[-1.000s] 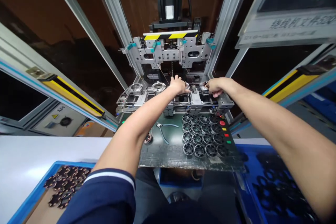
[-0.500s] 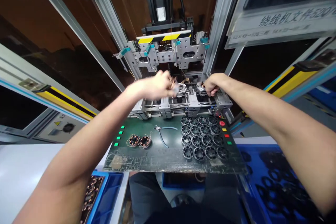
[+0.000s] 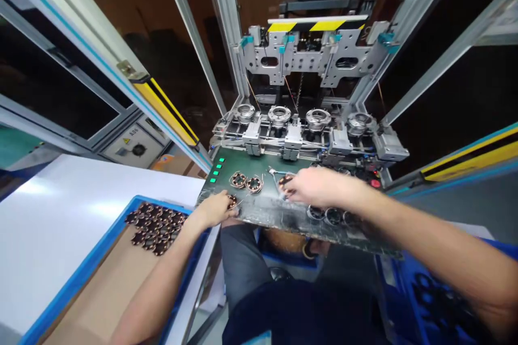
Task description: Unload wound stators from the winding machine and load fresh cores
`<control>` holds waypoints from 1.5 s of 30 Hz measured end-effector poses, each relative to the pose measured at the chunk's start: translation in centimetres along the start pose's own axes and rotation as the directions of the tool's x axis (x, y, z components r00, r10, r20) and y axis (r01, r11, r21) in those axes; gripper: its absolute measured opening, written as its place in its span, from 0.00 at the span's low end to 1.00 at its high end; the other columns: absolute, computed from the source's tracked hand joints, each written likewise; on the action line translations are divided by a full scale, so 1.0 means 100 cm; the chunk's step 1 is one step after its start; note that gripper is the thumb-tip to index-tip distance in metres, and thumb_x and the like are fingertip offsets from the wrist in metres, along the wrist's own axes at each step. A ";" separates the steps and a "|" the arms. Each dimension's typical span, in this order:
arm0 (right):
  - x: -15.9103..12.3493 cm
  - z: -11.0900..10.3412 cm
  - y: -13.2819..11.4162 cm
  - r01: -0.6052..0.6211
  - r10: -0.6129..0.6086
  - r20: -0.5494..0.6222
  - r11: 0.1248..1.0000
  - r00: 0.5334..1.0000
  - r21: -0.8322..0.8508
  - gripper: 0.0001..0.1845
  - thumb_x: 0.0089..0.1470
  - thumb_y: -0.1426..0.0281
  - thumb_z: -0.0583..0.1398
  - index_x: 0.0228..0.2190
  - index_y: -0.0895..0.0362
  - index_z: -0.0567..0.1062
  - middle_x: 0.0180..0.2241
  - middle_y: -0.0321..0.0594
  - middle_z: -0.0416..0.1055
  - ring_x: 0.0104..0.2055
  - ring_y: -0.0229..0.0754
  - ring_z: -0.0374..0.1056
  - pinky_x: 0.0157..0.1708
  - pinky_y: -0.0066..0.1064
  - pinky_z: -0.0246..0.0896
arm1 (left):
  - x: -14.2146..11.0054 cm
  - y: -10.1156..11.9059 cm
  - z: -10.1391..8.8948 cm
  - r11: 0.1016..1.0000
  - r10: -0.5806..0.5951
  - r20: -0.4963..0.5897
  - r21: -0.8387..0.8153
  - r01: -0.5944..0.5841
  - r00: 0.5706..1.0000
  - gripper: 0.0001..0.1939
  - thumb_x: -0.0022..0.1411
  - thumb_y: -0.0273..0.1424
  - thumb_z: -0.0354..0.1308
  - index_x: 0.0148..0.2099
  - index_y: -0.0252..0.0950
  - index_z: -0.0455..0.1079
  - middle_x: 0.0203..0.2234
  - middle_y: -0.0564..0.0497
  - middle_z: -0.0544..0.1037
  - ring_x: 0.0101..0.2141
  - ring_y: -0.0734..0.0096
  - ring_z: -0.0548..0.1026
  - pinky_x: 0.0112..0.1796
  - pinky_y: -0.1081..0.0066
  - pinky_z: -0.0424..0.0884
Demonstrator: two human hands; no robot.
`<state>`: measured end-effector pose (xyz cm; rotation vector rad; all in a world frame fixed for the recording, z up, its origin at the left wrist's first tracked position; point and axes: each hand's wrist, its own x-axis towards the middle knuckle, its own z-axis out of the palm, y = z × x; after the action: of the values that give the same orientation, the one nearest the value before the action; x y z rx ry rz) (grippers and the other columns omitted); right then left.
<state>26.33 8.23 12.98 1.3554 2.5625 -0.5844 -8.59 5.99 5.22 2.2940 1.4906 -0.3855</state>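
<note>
Near the front edge of the dark green panel (image 3: 259, 210), my left hand (image 3: 214, 210) is closed on a copper-wound motor stator (image 3: 232, 202). My right hand (image 3: 311, 186), farther right over the panel, grips another copper-wound stator (image 3: 285, 182) in its fingertips. Between the hands lie two wound stators with loose wire ends, one on the left (image 3: 238, 179) and one beside it (image 3: 254, 184). Blue-handled nippers (image 3: 273, 172) rest just behind the right hand's stator, partly covered. Several black unwound cores (image 3: 333, 216) stand on the panel, many hidden under my right arm.
Behind the panel is a winding machine with a row of round metal fixtures (image 3: 279, 115) under a striped head plate (image 3: 315, 54). A blue tray (image 3: 133, 202) at left holds rows of wound stators (image 3: 156, 226) on cardboard. At right, a blue bin (image 3: 408, 302) contains black cores.
Both hands have come back from the machine's fixtures to the panel, each with a wound stator. The view has swung left, bringing the tray into sight.
</note>
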 end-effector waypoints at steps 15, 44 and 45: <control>-0.111 0.144 -0.026 -0.175 0.299 -0.532 0.946 0.792 0.272 0.17 0.73 0.59 0.54 0.51 0.50 0.81 0.51 0.45 0.80 0.54 0.48 0.75 0.57 0.41 0.69 | -0.038 0.115 0.058 0.915 0.132 -0.695 -0.189 -0.357 0.707 0.22 0.71 0.37 0.65 0.65 0.50 0.72 0.69 0.42 0.64 0.68 0.48 0.66 0.67 0.45 0.69; 0.030 -0.112 0.051 0.051 0.144 -0.744 0.971 0.653 0.233 0.29 0.55 0.54 0.68 0.55 0.48 0.75 0.55 0.43 0.78 0.55 0.54 0.72 0.57 0.53 0.72 | 0.095 0.036 -0.202 0.910 0.118 -0.773 -0.167 -0.379 0.624 0.39 0.61 0.55 0.71 0.64 0.38 0.70 0.59 0.51 0.80 0.51 0.63 0.79 0.59 0.55 0.75; 0.058 -0.123 0.061 0.012 0.140 -0.737 0.980 0.662 0.197 0.29 0.54 0.53 0.69 0.55 0.45 0.75 0.54 0.40 0.78 0.56 0.55 0.71 0.60 0.56 0.70 | 0.118 0.020 -0.217 0.937 0.110 -0.773 -0.128 -0.325 0.624 0.37 0.59 0.54 0.73 0.62 0.37 0.73 0.56 0.55 0.82 0.47 0.69 0.78 0.59 0.58 0.74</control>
<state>28.37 20.87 20.57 2.1077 3.1050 -0.2690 -1.49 24.64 19.92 2.4826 1.4123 0.9274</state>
